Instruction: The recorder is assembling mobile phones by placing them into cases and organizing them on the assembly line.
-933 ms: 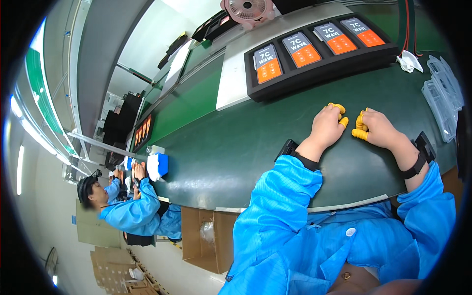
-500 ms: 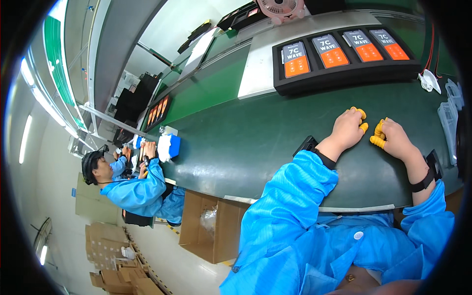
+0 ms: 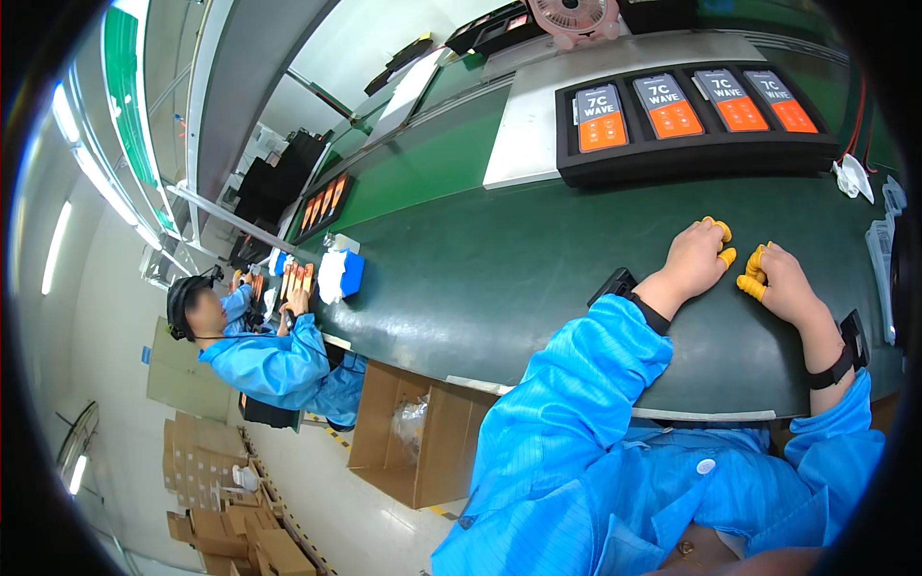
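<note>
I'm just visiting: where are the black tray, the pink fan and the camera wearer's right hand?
Black tray (image 3: 701,159): head view, on its front wall.
Pink fan (image 3: 576,15): head view, on its round grille.
Right hand (image 3: 789,286): head view, on the back of the hand.

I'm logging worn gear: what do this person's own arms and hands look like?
Each side has a loose, bright blue fabric sleeve and a black wrist strap bearing a dark, boxy device. The left hand and right hand wear ribbed yellow finger covers.

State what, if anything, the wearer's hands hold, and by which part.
Nothing visible is held by the left hand or right hand; both are curled, so something tiny could be hidden.
</note>
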{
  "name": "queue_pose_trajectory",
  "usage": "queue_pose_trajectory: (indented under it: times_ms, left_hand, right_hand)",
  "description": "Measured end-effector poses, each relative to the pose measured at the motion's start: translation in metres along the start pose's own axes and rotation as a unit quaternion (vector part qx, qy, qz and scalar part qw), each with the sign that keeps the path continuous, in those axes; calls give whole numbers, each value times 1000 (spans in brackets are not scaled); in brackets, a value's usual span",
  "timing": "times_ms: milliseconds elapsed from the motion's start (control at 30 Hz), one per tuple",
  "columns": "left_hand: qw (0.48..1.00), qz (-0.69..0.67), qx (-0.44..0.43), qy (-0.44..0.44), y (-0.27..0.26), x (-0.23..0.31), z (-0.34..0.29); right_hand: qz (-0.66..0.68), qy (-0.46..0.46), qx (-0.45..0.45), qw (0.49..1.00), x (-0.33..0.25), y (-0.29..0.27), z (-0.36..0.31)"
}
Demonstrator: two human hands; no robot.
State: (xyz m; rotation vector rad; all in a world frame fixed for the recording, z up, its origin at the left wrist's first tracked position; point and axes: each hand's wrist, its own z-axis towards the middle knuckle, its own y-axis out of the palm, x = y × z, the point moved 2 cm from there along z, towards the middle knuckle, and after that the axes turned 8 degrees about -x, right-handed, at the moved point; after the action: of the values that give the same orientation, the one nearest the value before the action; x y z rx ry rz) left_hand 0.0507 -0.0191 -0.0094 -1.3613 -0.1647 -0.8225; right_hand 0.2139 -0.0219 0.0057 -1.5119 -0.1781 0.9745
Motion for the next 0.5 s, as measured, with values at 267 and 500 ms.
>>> queue_pose_trajectory:
  times_ms: [267,500]
  left_hand:
    - [1000,14,-1,-9,-2,3,-1]
    - [999,26,17,7,-5,0,2]
  right_hand:
    - [-4,-9,11,1000,-2,-1,0]
    - [0,-30,3,1000,-3,-4,6]
